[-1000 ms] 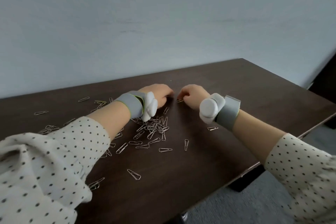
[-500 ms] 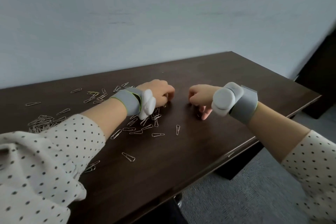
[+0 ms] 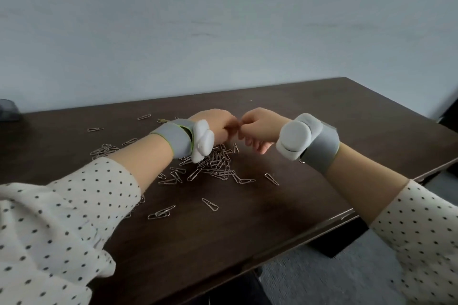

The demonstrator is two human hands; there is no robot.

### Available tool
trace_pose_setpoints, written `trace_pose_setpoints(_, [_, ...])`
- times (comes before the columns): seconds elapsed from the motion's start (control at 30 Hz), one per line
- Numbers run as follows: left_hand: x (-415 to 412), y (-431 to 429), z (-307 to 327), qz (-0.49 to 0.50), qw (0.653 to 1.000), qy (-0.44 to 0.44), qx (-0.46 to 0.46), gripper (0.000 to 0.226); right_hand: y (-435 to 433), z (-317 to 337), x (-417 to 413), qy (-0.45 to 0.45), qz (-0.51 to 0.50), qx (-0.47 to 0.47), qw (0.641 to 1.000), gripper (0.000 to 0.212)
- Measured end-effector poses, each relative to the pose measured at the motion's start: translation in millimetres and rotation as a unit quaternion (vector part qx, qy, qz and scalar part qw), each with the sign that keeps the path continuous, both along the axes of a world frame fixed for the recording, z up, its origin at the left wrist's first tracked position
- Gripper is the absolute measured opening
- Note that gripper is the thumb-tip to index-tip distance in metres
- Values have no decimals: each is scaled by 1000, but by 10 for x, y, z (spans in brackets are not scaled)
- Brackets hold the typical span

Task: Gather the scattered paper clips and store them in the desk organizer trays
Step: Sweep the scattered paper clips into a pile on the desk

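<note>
Head view showed the left hand (image 3: 218, 123) and the right hand (image 3: 260, 126) meeting above the tabletop (image 3: 309, 111), both with fingers curled together; what they held I cannot tell. Most paper clips (image 3: 215, 166) lay heaped under the left wrist, near the tabletop's middle, others scattered toward its left edge.

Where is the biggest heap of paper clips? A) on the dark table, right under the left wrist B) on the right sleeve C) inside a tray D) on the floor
A: the thickest pile of paper clips lies on the table, just below the left hand and its wrist.
</note>
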State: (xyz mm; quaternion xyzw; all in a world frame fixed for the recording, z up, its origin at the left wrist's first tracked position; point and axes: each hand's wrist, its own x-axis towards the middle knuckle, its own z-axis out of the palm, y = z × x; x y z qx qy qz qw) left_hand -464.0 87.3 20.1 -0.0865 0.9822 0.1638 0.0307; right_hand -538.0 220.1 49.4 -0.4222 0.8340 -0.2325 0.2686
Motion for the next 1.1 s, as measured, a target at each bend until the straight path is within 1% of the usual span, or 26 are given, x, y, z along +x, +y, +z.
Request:
trace_pose_setpoints(0.07, [-57,162,5,-38,999,15,-16,22,167,89,-151,102,-18,30,994,15])
trace_pose_setpoints(0.13, [-134,390,7,-84,996,31,-25,23,407,141,-292,196,-24,99,975,17])
trace_pose_setpoints(0.17, [-170,513,0,-113,993,37,-19,20,518,149,-336,223,-25,141,964,19])
trace_pose_setpoints(0.2, [-205,651,-3,-140,989,34,-10,11,613,144,-368,232,-26,176,956,20])
trace_pose_setpoints(0.23, [-238,769,-14,-172,985,30,-1,4,690,130,-396,217,-28,200,955,19])
trace_pose_setpoints(0.3, [-263,950,-30,-210,978,2,6,21,780,105,-407,132,-34,211,968,12])
trace_pose_setpoints(0.37, [-260,972,-58,-223,975,0,0,24,786,71,-385,64,-26,188,980,9])
trace_pose_setpoints(0.43, [-215,847,-59,-219,976,12,-19,19,708,26,-341,22,-12,154,988,8])
trace_pose_setpoints(0.47, [-155,760,-45,-206,978,13,-28,16,652,-1,-294,-3,-2,135,991,10])
trace_pose_setpoints(0.53, [-16,569,-28,-176,983,14,-51,19,520,-59,-189,-42,23,102,994,15])
trace_pose_setpoints(0.6, [170,387,-1,-147,986,12,-80,23,346,-110,-63,-59,50,73,994,22])
trace_pose_setpoints(0.63, [267,306,7,-132,987,13,-87,24,257,-132,0,-70,66,60,994,21])
trace_pose_setpoints(0.7, [471,163,9,-97,992,20,-83,22,84,-159,136,-109,94,30,989,15])
trace_pose_setpoints(0.77, [641,22,10,-36,996,42,-64,20,-35,-160,225,-147,101,-5,984,16])
trace_pose_setpoints(0.87, [742,-140,-17,29,996,82,-27,16,-55,-84,194,-140,70,-47,987,20])
trace_pose_setpoints(0.9, [732,-166,-20,38,995,91,-27,15,-17,-53,155,-129,64,-38,989,17])
trace_pose_setpoints(1.0, [627,-157,-40,49,994,93,-27,23,95,-28,140,-103,84,66,989,12])
trace_pose_setpoints(1.03, [575,-130,-50,41,994,94,-29,26,105,-45,174,-106,88,83,987,11])
trace_pose_setpoints(1.1, [480,-64,-64,20,995,92,-31,31,66,-101,279,-151,83,51,984,13])
